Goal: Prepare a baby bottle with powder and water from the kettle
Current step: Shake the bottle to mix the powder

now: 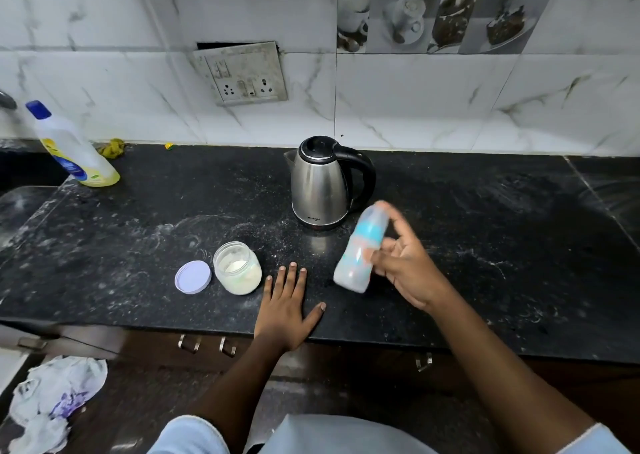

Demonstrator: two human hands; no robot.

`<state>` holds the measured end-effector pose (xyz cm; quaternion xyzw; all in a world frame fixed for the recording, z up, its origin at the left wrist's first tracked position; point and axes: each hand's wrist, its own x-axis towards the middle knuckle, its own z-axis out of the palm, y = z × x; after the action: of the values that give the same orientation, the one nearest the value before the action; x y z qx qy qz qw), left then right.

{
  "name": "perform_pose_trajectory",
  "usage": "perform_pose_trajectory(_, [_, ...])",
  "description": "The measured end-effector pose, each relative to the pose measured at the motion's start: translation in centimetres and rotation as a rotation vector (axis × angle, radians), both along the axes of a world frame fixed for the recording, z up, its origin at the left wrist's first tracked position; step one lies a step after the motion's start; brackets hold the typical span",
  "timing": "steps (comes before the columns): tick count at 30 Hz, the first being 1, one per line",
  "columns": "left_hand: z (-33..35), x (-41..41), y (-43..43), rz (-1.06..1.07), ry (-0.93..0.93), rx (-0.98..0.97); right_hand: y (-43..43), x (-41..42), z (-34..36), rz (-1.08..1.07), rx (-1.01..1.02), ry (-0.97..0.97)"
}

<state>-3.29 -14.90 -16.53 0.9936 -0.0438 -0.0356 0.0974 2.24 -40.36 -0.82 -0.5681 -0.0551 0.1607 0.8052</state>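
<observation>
My right hand [405,266] grips a baby bottle [360,249] with a blue collar, tilted and blurred above the black counter, its cap end pointing up toward the kettle. A steel kettle [320,183] with a black handle stands upright just behind the bottle, lid down. An open jar of white powder [237,271] sits at front centre, with its lilac lid [193,277] flat on the counter to its left. My left hand [285,304] lies flat, fingers spread, on the counter's front edge just right of the jar.
A tilted detergent bottle [74,148] with a blue cap leans at the back left by a sink edge. A wall socket plate [244,72] hangs behind. Crumpled cloth [55,401] lies on the floor at lower left. Drawer handles [206,344] sit under the counter [485,245].
</observation>
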Motion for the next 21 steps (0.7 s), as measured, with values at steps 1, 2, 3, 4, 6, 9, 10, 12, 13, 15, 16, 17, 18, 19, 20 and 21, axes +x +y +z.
perform_pose_trajectory(1, [-0.02,-0.09,-0.01,-0.002,0.003,-0.004,0.02,-0.33,-0.08,0.057,-0.012,-0.001])
perform_pose_trajectory(2, [-0.06,-0.15,-0.01,-0.003,0.007,0.002,-0.06,-0.42,-0.20,0.025,0.018,0.014])
perform_pose_trajectory(3, [-0.07,-0.14,0.00,-0.001,0.011,0.016,-0.19,-0.38,-0.20,-0.069,0.081,0.038])
perform_pose_trajectory(4, [-0.03,-0.05,0.03,0.001,0.015,0.029,-0.48,-0.15,-0.37,-0.145,0.125,0.045])
perform_pose_trajectory(6, [-0.05,0.08,0.04,0.005,0.018,0.034,-0.49,-0.05,-0.30,-0.098,0.062,0.029])
perform_pose_trajectory(9, [-0.25,-0.21,0.19,0.004,0.018,0.017,-0.41,-0.50,-0.37,0.085,-0.034,-0.011])
perform_pose_trajectory(10, [-0.26,-0.18,0.22,0.003,0.015,0.022,-0.42,-0.40,-0.31,-0.008,0.021,0.012])
perform_pose_trajectory(12, [-0.14,0.07,0.08,0.004,0.017,0.029,-0.65,0.11,-0.55,-0.170,0.098,0.028])
perform_pose_trajectory(13, [-0.09,0.19,-0.01,0.003,0.015,0.028,-0.41,0.10,-0.32,-0.141,0.070,0.015])
perform_pose_trajectory(15, [-0.16,0.01,0.03,0.001,0.017,0.027,0.06,-0.40,-0.36,0.117,-0.068,-0.037])
perform_pose_trajectory(16, [-0.26,-0.14,0.17,-0.001,0.012,0.025,0.19,-0.57,-0.52,0.160,-0.074,-0.045])
perform_pose_trajectory(17, [-0.35,-0.24,0.30,0.000,0.003,0.020,0.29,-0.64,-0.51,0.108,-0.044,-0.025])
perform_pose_trajectory(18, [-0.37,-0.25,0.38,0.002,-0.004,0.014,0.35,-0.56,-0.45,-0.028,0.028,0.020])
perform_pose_trajectory(19, [-0.35,-0.13,0.33,0.004,-0.003,0.011,0.17,-0.29,-0.56,-0.141,0.090,0.047])
perform_pose_trajectory(20, [-0.33,0.03,0.21,0.005,0.001,0.014,-0.01,0.04,-0.75,-0.183,0.095,0.045])
perform_pose_trajectory(21, [-0.35,0.13,0.09,0.006,0.007,0.019,0.08,-0.04,-0.42,-0.136,0.064,0.049])
